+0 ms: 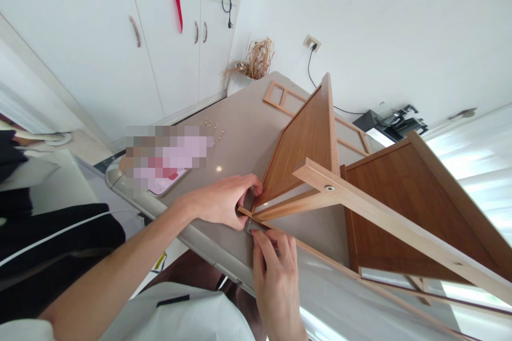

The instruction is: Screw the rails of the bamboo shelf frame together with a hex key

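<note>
- The near corner of a wooden rack [306, 141] is gripped by the left hand [222, 200], its thumb and fingers curled around the wood.
- A small grey metal piece [251, 226] is pinched between the thumb and fingertips of the right hand [276, 264], which is nearly closed, and is held against the rack's lower rail just beside the left hand.
- The rack is set over the table [244, 117], its right part reaching past the near edge; two warm brown panels are framed in paler strips, with a fine grain visible.
- Across the panels a pale slanting bar [372, 210] is run, and a round metal bolt head [329, 188] is set near its upper end.
- The metal piece is mostly covered by the fingers, so its kind cannot be told; the right end of the rack is cut off by the picture's edge.
- Small shiny bits of hardware [221, 134] are scattered on the table, too tiny to be identified.
- A flat device [159, 186] is largely hidden under a pixelated patch.
- Farther off, dried stalks [258, 58] are seen near white cabinets [172, 64].
</note>
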{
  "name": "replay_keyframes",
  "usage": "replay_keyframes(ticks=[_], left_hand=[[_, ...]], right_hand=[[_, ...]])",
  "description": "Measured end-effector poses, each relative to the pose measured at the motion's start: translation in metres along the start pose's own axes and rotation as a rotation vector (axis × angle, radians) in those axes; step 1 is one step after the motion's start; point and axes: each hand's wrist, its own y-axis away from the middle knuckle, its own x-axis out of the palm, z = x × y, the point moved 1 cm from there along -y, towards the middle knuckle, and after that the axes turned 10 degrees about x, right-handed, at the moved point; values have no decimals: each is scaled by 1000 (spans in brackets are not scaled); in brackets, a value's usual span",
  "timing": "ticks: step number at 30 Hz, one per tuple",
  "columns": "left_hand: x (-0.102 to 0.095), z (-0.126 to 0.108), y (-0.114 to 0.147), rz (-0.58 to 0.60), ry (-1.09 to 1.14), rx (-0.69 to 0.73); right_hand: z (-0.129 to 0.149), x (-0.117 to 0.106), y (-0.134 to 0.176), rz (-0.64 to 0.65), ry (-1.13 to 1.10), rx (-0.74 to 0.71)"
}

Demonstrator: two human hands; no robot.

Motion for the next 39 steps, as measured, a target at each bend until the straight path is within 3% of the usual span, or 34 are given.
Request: replay_keyframes(ticks=[39], left_hand=[[-2, -1, 0, -2, 25, 22]], right_hand=[[20, 2, -10, 14, 207, -122]])
